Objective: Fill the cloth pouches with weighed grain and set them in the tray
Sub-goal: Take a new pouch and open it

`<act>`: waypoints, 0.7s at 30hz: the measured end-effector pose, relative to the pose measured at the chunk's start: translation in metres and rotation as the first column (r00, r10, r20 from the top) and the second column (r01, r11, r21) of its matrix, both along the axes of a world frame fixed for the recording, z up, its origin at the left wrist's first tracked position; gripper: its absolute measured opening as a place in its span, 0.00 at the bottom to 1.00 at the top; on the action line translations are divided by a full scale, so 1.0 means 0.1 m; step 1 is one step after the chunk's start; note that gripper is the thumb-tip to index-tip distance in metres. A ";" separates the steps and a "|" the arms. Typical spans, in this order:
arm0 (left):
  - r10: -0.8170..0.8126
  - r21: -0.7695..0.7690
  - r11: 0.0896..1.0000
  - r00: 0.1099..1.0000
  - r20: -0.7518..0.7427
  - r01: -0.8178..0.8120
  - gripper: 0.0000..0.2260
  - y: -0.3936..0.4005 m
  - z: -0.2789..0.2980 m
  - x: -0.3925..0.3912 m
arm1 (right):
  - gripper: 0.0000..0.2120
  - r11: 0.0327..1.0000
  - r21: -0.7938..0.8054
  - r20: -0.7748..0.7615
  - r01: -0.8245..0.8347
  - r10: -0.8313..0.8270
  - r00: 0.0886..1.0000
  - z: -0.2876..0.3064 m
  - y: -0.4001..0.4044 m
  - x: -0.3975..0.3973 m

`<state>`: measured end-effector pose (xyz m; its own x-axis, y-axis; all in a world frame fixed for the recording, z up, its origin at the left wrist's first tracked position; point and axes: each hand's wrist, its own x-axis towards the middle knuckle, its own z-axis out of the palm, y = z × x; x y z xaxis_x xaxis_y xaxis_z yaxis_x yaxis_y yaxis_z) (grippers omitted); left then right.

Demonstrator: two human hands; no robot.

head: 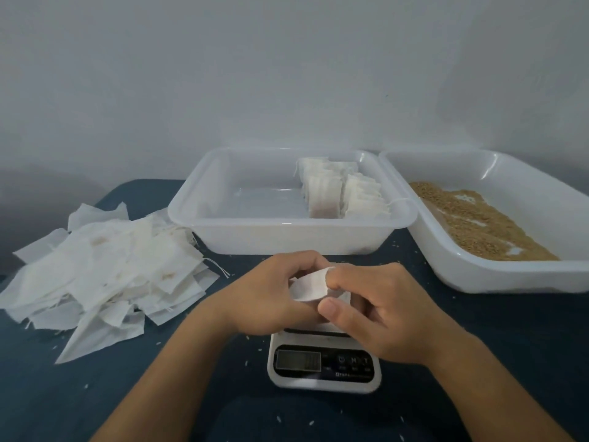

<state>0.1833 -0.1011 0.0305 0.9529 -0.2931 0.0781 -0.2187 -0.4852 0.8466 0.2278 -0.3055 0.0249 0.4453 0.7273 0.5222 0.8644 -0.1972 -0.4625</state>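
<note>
Above the digital scale (323,365), a person's left hand (274,291) and right hand (379,311) pinch one cloth pouch (310,286) with curled fingers, apparently parting its mouth for grain (478,224); filled pouches (338,189) line the tray (287,232), close behind

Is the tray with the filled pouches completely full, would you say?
No, the pouches fill only the right side of the tray.

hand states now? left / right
Left hand: holding the cloth pouch.
Right hand: pinching the same pouch, above the scale.
</note>
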 end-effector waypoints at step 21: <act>0.054 -0.087 0.995 0.997 0.048 -0.050 0.11 -0.02 -0.03 0.01 | 0.05 0.963 0.267 0.008 0.043 -0.047 0.999 -0.06 0.00 0.03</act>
<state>0.1842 -0.1033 0.0278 0.9609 -0.2334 0.1487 -0.2381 -0.4235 0.8741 0.2312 -0.3053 0.0194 0.4657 0.5404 0.7008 0.8643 -0.1079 -0.4912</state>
